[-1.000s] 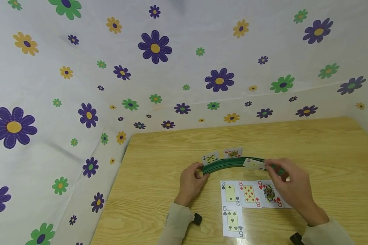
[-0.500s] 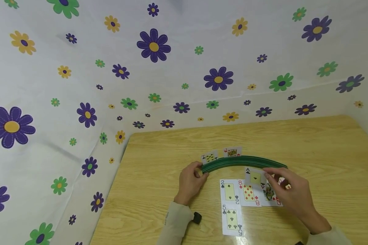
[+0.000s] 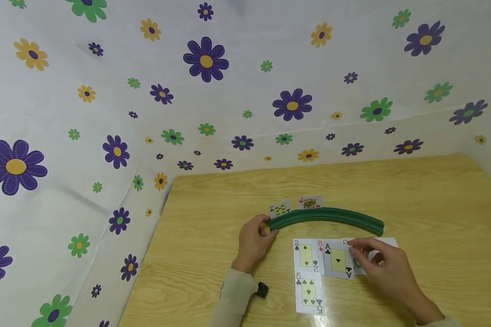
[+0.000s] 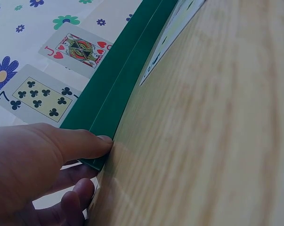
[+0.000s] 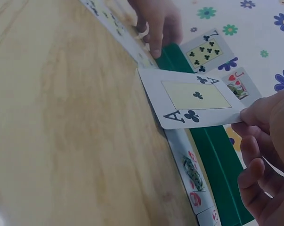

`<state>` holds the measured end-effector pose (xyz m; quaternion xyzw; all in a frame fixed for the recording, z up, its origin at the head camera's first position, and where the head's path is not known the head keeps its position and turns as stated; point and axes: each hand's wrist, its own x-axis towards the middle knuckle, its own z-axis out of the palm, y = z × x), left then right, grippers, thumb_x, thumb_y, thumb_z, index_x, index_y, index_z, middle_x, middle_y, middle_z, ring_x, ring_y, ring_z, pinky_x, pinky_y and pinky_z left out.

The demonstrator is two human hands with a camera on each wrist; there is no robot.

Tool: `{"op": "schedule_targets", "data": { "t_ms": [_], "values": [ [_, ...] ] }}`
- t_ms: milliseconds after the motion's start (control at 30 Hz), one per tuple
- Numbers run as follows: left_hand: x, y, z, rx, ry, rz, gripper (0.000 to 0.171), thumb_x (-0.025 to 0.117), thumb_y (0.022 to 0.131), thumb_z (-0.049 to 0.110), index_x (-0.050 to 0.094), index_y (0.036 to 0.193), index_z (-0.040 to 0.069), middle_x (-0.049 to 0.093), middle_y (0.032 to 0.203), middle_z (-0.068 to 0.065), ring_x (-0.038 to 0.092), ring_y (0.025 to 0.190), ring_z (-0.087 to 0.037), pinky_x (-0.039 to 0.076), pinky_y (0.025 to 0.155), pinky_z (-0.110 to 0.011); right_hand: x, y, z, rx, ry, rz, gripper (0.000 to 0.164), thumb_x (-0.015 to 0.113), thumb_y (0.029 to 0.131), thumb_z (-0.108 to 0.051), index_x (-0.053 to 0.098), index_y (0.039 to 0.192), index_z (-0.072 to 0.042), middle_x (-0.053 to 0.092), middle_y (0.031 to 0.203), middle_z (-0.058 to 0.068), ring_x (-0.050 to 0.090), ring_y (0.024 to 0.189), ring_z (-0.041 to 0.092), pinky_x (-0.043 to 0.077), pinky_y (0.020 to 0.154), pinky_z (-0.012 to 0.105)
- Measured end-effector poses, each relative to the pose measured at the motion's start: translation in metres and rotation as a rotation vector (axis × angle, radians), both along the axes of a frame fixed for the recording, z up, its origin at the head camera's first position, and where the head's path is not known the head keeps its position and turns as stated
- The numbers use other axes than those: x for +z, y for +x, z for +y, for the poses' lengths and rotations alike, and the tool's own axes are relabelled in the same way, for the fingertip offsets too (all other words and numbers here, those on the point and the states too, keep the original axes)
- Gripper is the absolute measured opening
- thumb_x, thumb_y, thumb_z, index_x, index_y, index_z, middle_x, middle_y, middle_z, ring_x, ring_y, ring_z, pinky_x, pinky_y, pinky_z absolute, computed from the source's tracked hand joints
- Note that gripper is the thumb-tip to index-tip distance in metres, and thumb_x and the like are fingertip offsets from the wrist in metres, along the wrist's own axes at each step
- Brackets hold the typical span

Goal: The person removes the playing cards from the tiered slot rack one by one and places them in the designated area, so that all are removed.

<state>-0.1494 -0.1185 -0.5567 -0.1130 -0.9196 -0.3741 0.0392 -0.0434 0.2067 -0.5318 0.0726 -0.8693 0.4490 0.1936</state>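
My right hand (image 3: 386, 265) pinches the ace of clubs (image 3: 338, 260) by its edge between thumb and fingers. In the right wrist view, the ace is tilted above the row of face-up cards, partly covering the eight of diamonds (image 3: 320, 247) and the queen of hearts (image 5: 193, 174). My left hand (image 3: 253, 243) grips the left end of a curved green card holder (image 3: 327, 215), thumb on its near side. Upright in the holder stand the seven of clubs (image 4: 41, 99) and the jack of hearts (image 4: 78, 51).
The two of spades (image 3: 305, 255) lies at the row's left end, the five of clubs (image 3: 308, 291) just below it. Another white card (image 3: 390, 243) shows behind my right hand. A flowered white sheet (image 3: 245, 81) borders the wooden table (image 3: 196, 254).
My right hand has taken the ace from the holder's right part toward the near side, over the face-up row, turning its face into view. My left hand stays at the holder's end.
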Motion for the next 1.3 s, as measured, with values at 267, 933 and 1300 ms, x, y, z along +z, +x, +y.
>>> {"op": "schedule_targets", "data": {
  "t_ms": [267, 933, 1300],
  "values": [
    [0.002, 0.000, 0.002, -0.004, 0.002, 0.001, 0.034, 0.086, 0.096, 0.019, 0.076, 0.127, 0.009, 0.079, 0.108, -0.006, 0.054, 0.068, 0.002, 0.045, 0.064, -0.020, -0.013, 0.008, 0.002, 0.061, 0.032, 0.043, 0.035, 0.088, 0.080, 0.010, 0.080, 0.099, -0.018, 0.067, 0.081, -0.014, 0.050, 0.068, -0.003, 0.039, 0.059, 0.014],
    [0.001, 0.000, 0.000, 0.003, 0.002, 0.001, 0.034, 0.086, 0.095, 0.020, 0.076, 0.126, 0.010, 0.079, 0.107, -0.005, 0.054, 0.067, 0.002, 0.044, 0.064, -0.020, -0.016, 0.022, -0.008, 0.078, 0.236, -0.062, 0.031, 0.090, 0.081, -0.001, 0.076, 0.094, -0.026, 0.068, 0.087, -0.017, 0.043, 0.072, -0.008, 0.037, 0.063, 0.019],
    [0.002, 0.001, 0.000, 0.001, 0.001, 0.006, 0.035, 0.087, 0.095, 0.019, 0.076, 0.127, 0.010, 0.080, 0.110, -0.006, 0.054, 0.067, 0.003, 0.044, 0.064, -0.019, -0.016, 0.026, -0.009, 0.102, 0.232, -0.177, 0.018, 0.087, 0.088, -0.010, 0.078, 0.096, -0.024, 0.070, 0.086, -0.013, 0.043, 0.072, -0.008, 0.039, 0.064, 0.021]
  ]
}}
